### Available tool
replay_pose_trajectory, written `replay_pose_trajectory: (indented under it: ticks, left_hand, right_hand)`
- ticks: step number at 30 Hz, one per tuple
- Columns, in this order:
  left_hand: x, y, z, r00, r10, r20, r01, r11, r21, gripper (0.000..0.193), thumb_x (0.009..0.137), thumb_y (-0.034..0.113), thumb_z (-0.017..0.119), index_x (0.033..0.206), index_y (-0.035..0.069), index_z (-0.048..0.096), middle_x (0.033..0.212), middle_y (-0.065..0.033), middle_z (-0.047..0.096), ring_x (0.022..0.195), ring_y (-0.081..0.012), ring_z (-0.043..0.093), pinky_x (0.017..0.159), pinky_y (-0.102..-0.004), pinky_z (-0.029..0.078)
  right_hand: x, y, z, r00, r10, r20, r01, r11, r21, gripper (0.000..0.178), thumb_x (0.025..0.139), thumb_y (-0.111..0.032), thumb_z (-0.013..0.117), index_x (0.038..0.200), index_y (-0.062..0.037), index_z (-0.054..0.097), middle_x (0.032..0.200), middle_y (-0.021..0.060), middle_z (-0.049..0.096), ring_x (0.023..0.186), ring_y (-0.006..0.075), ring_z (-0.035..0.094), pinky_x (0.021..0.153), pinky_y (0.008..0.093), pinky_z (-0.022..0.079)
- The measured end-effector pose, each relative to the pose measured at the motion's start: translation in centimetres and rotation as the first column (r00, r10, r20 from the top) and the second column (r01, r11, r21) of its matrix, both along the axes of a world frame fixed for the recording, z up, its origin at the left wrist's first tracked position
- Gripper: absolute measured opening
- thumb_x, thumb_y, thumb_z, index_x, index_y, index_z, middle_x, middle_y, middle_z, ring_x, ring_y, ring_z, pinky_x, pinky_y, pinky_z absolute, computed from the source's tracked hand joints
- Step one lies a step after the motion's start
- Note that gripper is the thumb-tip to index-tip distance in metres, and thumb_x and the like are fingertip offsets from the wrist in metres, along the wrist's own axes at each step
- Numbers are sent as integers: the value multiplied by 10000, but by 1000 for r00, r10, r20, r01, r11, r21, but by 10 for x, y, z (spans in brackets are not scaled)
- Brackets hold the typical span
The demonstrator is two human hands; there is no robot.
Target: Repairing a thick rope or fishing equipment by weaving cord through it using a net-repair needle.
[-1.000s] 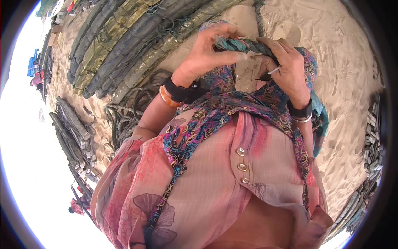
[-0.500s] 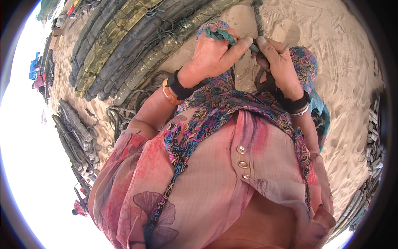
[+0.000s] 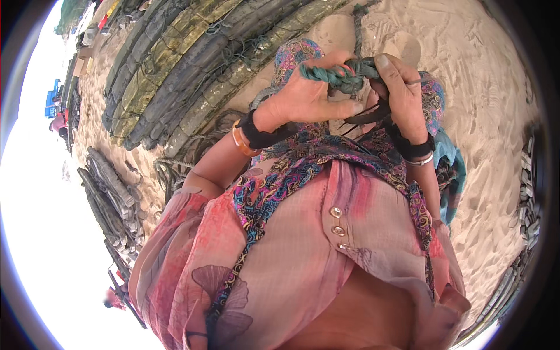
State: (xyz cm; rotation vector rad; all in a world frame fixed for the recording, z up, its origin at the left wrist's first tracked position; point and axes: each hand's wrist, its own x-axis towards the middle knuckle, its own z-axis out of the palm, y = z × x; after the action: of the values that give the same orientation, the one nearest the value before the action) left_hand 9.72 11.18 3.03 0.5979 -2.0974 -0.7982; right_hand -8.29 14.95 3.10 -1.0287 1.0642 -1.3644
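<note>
Between my hands, above my knees, runs a thick green twisted rope [image 3: 344,80] with a knotted or looped part near its middle. My left hand [image 3: 312,99] is closed round it from the left, its thumb stretched out below the rope. On the other side my right hand [image 3: 403,93] pinches the rope's right part between thumb and fingers. A dark, flat, strip-like piece [image 3: 373,111] hangs under my right hand; I cannot tell whether it is held or tied on. A darker rope length [image 3: 358,35] stretches away over the sand beyond my hands.
Long bundles of dark and yellowish netting [image 3: 192,58] lie at the far left. Coiled rope [image 3: 172,172] rests by my left elbow. A teal bag-like cloth [image 3: 452,175] is beside my right forearm. Stacked pieces [image 3: 525,198] line the right edge, and people [image 3: 60,122] are far left.
My left thumb has dropped away from the right thumb, exposing the rope's knotted part. My hands have come slightly lower, and the dark strip shows more.
</note>
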Motion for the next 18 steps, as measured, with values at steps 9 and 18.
replay_pose_trajectory:
  ticks: [9,18]
  left_hand:
    - [24,-14,4,949,-109,-295,314,365,876,659,870,477,413,1196,-94,446,1025,-168,568,813,-198,584,668,-290,499]
    - [14,-4,-1,954,136,-268,153,548,822,481,762,154,672,1160,-58,506,765,-6,566,624,-52,498,530,-200,397]
  right_hand:
    - [-16,-2,-14,891,58,-451,-206,936,-287,212,869,-183,561,856,26,598,609,9,474,580,71,431,512,238,363]
    - [-68,-17,-32,920,-238,-311,237,971,-39,260,873,-177,548,958,65,509,810,65,547,665,164,471,610,233,406]
